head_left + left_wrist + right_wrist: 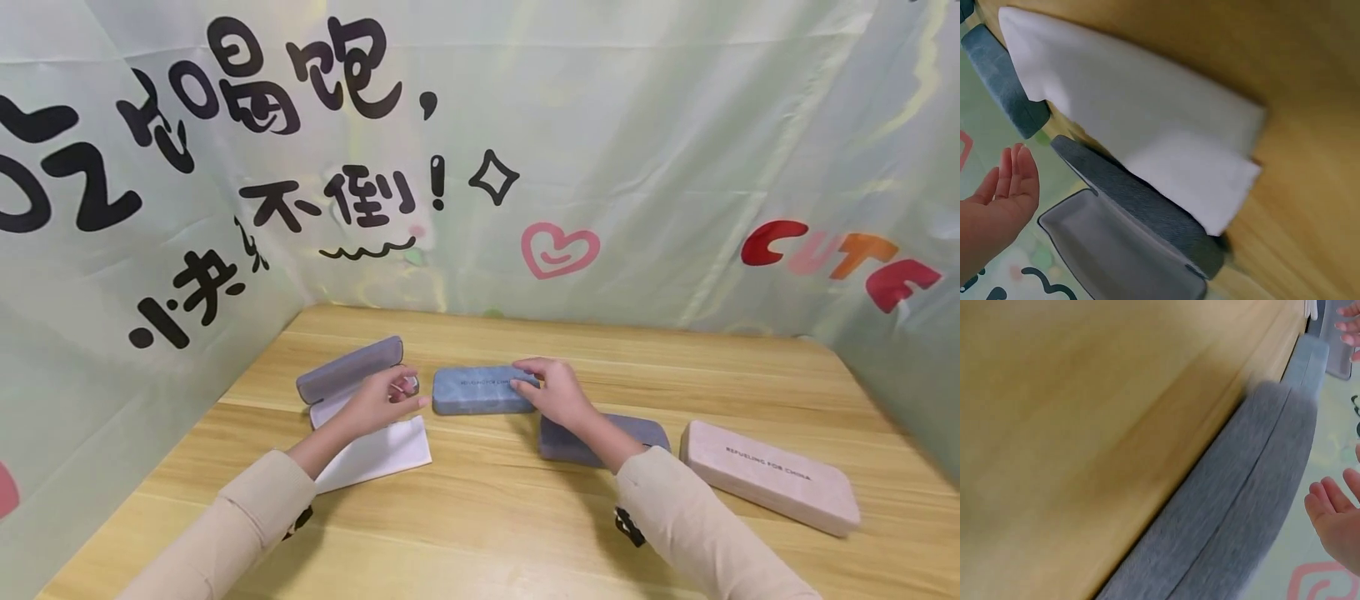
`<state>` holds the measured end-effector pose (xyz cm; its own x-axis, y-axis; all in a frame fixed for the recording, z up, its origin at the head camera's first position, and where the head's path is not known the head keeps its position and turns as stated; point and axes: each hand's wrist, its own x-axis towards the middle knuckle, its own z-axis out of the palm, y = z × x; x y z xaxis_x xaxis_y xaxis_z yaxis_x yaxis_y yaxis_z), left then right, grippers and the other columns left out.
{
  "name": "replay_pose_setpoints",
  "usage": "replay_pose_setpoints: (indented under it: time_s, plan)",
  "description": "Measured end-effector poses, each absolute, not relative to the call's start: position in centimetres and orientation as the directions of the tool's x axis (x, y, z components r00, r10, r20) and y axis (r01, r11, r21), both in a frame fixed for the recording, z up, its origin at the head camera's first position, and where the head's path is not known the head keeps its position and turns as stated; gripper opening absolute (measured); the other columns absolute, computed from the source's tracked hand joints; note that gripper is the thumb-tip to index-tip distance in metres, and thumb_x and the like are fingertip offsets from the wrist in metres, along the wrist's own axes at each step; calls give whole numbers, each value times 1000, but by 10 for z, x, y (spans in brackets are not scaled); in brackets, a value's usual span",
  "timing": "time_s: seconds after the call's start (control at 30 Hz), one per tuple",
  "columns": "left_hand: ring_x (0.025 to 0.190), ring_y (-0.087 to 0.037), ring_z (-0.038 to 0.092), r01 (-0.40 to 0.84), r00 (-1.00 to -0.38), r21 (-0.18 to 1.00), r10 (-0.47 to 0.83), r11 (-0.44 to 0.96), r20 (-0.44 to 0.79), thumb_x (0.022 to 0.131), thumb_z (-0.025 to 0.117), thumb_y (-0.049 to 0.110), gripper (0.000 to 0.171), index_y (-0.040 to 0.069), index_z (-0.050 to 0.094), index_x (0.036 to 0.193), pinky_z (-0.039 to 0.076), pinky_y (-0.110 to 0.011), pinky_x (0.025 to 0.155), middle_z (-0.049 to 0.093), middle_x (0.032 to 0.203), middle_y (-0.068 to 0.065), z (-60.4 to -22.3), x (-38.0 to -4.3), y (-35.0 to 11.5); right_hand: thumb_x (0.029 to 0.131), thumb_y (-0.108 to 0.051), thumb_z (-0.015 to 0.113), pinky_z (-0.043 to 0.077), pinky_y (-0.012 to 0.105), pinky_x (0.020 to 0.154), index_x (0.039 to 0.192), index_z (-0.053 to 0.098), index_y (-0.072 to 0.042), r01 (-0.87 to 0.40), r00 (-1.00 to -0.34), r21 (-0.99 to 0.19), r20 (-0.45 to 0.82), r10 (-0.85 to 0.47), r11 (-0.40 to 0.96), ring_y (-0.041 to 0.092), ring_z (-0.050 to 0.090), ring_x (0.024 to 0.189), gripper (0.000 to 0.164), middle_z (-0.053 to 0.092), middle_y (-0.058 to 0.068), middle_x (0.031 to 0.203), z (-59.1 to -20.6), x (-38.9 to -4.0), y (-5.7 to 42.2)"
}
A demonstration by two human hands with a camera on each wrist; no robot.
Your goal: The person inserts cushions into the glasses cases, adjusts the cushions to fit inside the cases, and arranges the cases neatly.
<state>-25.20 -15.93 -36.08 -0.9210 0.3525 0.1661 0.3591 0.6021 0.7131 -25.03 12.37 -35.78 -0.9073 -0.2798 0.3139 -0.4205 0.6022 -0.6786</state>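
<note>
My left hand (378, 402) hovers by the right end of an open grey-blue glasses case (352, 369), fingers loosely extended. In the left wrist view the case (1141, 206) shows its grey lining, and the hand (1007, 203) holds nothing. A white cloth (378, 458) lies in front of that case. My right hand (555, 392) reaches over the right end of a closed light-blue glasses case (480, 392), its fingertips right at the lid. A closed dark grey-blue case (637, 433) lies below the right wrist, partly hidden by the forearm. Relaxed fingers show on the right hand (1338, 519) in the right wrist view.
A closed pale pink glasses case (772, 479) with printed lettering lies at the right of the wooden table (480, 533). A pale printed curtain (637, 150) encloses the table at the back and both sides.
</note>
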Motion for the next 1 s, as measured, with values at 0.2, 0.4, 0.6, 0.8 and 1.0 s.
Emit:
replay_pose_setpoints:
  time_s: [0.2,0.4,0.6,0.8,1.0]
  plan:
    - [83,-21,61,393,-907,714,371,579,198,83,69,16,47,-10,54,119,49,-24,73,62,96,-20,-366,-242,-173,87,-9,63,48,43,91,116,61,5,-432,-902,-699,317,-294,570,35,58,109,33,62,21,116,-360,-240,112]
    - [85,-18,61,365,-915,735,365,571,171,85,67,19,45,-8,55,118,49,-23,72,63,98,-18,-364,-231,-184,87,-10,63,48,42,91,118,61,2,-412,-908,-727,281,-309,549,33,58,109,33,62,18,117,-362,-234,100]
    - [88,-21,62,352,-921,739,351,574,167,86,66,18,44,-9,54,119,50,-23,73,64,99,-16,-360,-222,-192,87,-7,63,50,39,89,117,60,6,-422,-901,-759,289,-323,496,33,60,107,33,62,20,117,-364,-229,87]
    - [86,-19,62,331,-932,750,322,573,166,86,66,15,44,-10,53,120,50,-21,70,65,95,-13,-360,-215,-204,87,-9,63,50,38,90,119,59,6,-383,-911,-810,252,-327,444,33,59,108,36,61,22,118,-367,-222,74]
    - [83,-16,61,296,-945,754,294,587,143,86,64,11,41,-12,53,118,49,-20,66,65,94,-14,-361,-205,-219,87,-7,61,48,40,91,119,58,7,-358,-910,-847,221,-352,393,35,58,108,35,61,23,118,-372,-217,64]
